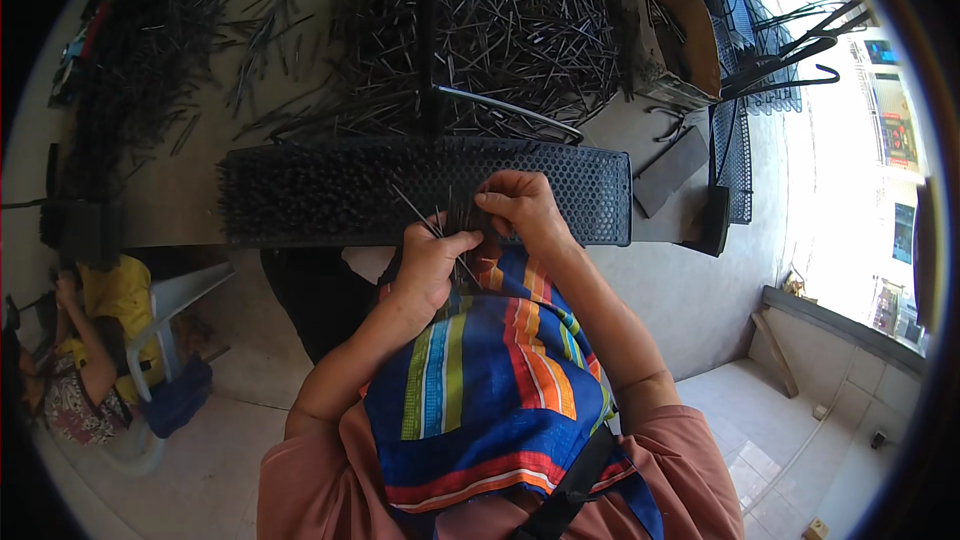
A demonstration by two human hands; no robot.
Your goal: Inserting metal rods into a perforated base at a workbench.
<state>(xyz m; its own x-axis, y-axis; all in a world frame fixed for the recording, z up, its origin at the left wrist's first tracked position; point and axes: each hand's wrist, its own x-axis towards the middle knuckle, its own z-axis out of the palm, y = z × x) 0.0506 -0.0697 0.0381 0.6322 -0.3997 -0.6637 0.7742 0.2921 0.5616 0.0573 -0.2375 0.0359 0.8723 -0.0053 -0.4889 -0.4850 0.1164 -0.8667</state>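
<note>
A long black perforated tray [590, 202] lies along the table's near edge. Its left part is packed with upright dark strips [310, 190], while round holes show on the right part. At the tray's near edge my left hand [430, 262] is closed round a few thin dark strips [412, 206] that stick out past its fingers. Just to its right, my right hand [525, 208] is over the tray with thumb and fingertips pinched together. A small dark cluster of strips shows between the two hands; what the right fingertips grip is too small to tell.
A large pile of loose dark strips [490, 30] covers the table beyond the tray. To its right stand an open cardboard box [680, 5], pliers [668, 125], a flat dark block [670, 172] and black wire racks [735, 30]. Another person [85, 370] sits at left by a pale chair [170, 310].
</note>
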